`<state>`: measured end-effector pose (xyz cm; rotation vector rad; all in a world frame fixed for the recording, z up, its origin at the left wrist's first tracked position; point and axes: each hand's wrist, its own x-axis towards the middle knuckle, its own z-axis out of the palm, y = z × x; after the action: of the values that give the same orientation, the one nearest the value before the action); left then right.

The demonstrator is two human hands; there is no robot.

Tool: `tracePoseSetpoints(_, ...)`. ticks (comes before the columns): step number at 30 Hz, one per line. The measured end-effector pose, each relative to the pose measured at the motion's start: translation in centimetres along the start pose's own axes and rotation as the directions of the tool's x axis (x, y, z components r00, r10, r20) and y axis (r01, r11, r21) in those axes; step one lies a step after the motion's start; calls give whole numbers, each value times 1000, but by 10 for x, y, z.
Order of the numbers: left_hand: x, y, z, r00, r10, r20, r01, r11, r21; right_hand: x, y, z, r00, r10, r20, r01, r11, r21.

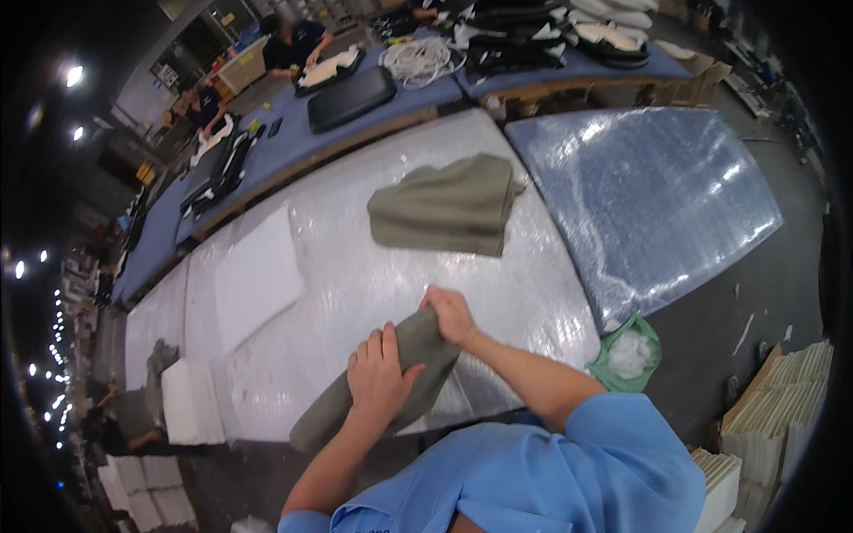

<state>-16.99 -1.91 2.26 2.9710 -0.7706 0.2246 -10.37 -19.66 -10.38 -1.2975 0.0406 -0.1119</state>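
1) The right hand (451, 317) pinches the upper end of a grey-green fabric piece (418, 342)
2) The left hand (378, 371) presses flat on its side, fingers together, thumb spread
3) The piece slants over the near edge of the plastic-covered table (338, 275)
4) Beyond lies a second grey-green cover (449, 209), with a white sheet (262, 275) to the left

Here's the held cover (431, 351) over the near desk's (346, 280) front edge, folded cloth (444, 209) beyond, flat sheet (259, 277) left; second desk (653, 200) right, long desk (267, 169) behind.
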Motion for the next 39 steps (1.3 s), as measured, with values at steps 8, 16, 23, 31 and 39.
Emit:
tracePoseSetpoints(8, -7, 17, -7, 989, -104, 104, 102, 995, 20, -36, 22, -14, 993, 35, -113, -30, 998, 50)
tracePoseSetpoints(16, 0, 25, 5, 983, 119, -138, -104, 988, 110, -61, -32, -9, 866, -493, -81, 464, 854, -237)
tracePoseSetpoints(23, 4, 40, 7, 994, 72, -80, -67, 996, 60, -67, -34, -12, 812, -584, -18, 544, 767, -342)
tracePoseSetpoints(31, 8, 43, 9, 999, 40, -1, -40, 998, 53, -48, -22, -4, 730, -683, 24, 642, 674, -366)
tracePoseSetpoints(39, 14, 43, 14, 979, -13, 204, 19, 999, -28, -49, -7, -9, 664, -743, 81, 685, 561, -465)
